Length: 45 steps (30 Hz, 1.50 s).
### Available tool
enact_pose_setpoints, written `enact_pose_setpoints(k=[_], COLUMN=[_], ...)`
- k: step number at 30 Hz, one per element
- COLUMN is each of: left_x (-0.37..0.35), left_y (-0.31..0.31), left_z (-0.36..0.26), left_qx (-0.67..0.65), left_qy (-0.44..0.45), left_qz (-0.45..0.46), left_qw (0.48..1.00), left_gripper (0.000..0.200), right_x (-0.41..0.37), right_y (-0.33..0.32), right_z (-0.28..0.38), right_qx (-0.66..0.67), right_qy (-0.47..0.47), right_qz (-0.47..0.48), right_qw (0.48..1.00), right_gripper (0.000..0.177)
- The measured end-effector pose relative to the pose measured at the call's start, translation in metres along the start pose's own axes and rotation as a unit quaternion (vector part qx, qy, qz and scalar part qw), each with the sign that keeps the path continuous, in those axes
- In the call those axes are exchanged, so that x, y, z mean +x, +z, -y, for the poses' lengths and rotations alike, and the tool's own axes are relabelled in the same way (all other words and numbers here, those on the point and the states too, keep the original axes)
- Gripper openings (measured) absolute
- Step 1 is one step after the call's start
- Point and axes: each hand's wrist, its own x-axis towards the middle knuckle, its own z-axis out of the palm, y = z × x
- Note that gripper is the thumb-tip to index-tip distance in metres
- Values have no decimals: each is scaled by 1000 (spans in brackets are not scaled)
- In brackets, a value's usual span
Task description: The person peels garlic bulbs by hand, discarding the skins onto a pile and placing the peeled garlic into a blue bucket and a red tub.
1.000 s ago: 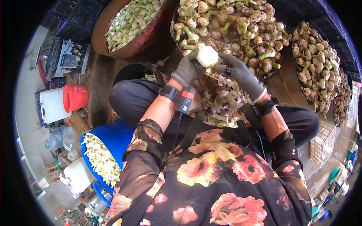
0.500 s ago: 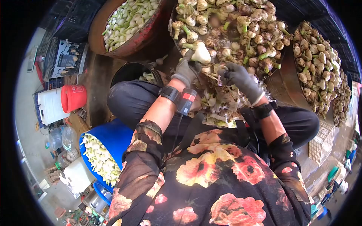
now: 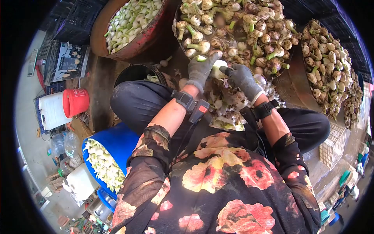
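Observation:
My left hand (image 3: 201, 70), in a grey glove, is closed around a pale garlic bulb (image 3: 219, 67). The bulb's cut green stem end (image 3: 201, 58) sticks out on the left side of that hand. My right hand (image 3: 242, 79), gloved as well, has its fingers curled with the darker fingertips pressed against the bulb's right side. Whether those fingers also hold a small tool cannot be made out. Below both hands lies a heap of papery garlic skins (image 3: 228, 103). Just beyond them is a large tub heaped with unpeeled garlic (image 3: 265, 35), brown and soil-stained.
A rusty red tub (image 3: 136, 45) of cleaned garlic stands at the far left, with a black bucket (image 3: 125, 76) by my knee. A tipped blue barrel (image 3: 117, 140) holds more garlic. More dirty garlic (image 3: 327, 74) and a wire basket (image 3: 333, 146) are on the right.
My left hand has turned and moved slightly right and down with the bulb. My right hand has come left, its fingertips now against the bulb; earlier they were apart.

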Motion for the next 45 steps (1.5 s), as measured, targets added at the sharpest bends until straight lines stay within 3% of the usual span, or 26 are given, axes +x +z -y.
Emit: enact_pose_setpoints(k=[3, 6, 9, 12, 13, 15, 17, 18, 19, 23, 26, 27, 30, 33, 39, 40, 42, 43, 44, 45], left_x=[-12, -6, -8, -13, -8, 5, 14, 16, 17, 0, 15, 1, 5, 2, 4, -3, 20, 42, 58, 58], left_y=[-1, -4, -7, -9, -16, -25, -31, -32, -33, -18, -1, -4, -3, 1, -9, -18, -39, -55, -74, -89], left_z=[-14, 0, 1, -6, -3, 0, 5, 3, 2, -10, 20, 1, 9, 15, 5, -9, -25, -37, -52, -75], left_qx=[18, 38, 9, -57, -94, -152, -189, -208, -189, -48, 33, 64, 142, 67, 1, -120, -266, -415, -553, -583], left_qy=[-43, -81, -120, -127, -152, -171, -169, -167, -173, -136, 64, 20, 35, 32, -159, -174, -149, -108, -66, -18], left_qz=[-20, -25, -22, -42, -39, -53, -28, -15, -4, -65, -104, -89, -83, -107, -103, -45, -60, -36, -11, 23], left_qw=[999, 996, 992, 989, 983, 972, 967, 964, 967, 987, 992, 994, 986, 991, 982, 976, 950, 903, 831, 812], left_gripper=[46, 45, 45, 43, 43, 41, 42, 42, 43, 44, 47, 49, 51, 52, 44, 41, 36, 39, 43, 46], right_x=[2, -4, -9, -8, -3, 10, -22, -33, -28, -31, -8, -12, -8, 7, -10, -5, 16, 28, 31, 31], right_y=[-1, 0, 0, -9, -8, 2, 2, 3, 5, -11, -2, -4, 5, 13, -1, -1, -1, -1, -9, -21], right_z=[-4, -8, -10, -22, -38, -74, -52, -42, -42, 14, 12, 20, 14, -3, 12, 2, -39, -57, -55, -45], right_qx=[91, 213, 225, -88, -222, -470, -264, -152, -179, 70, -20, -31, -3, -10, -187, -180, -166, -69, -80, -91], right_qy=[49, 31, 15, -37, -119, -273, -140, -69, -129, -25, -11, 23, 42, 19, 5, -1, -12, 29, 37, 44], right_qz=[58, 59, 23, -4, 40, 126, 117, 108, 53, 54, 19, 33, 15, -21, -27, -29, -33, -70, -90, -111], right_qw=[993, 975, 974, 995, 967, 830, 947, 980, 974, 996, 1000, 999, 999, 1000, 982, 983, 986, 995, 992, 989], right_gripper=[33, 27, 19, 16, 17, 18, 20, 21, 23, 42, 47, 47, 45, 34, 26, 27, 28, 29, 29, 30])
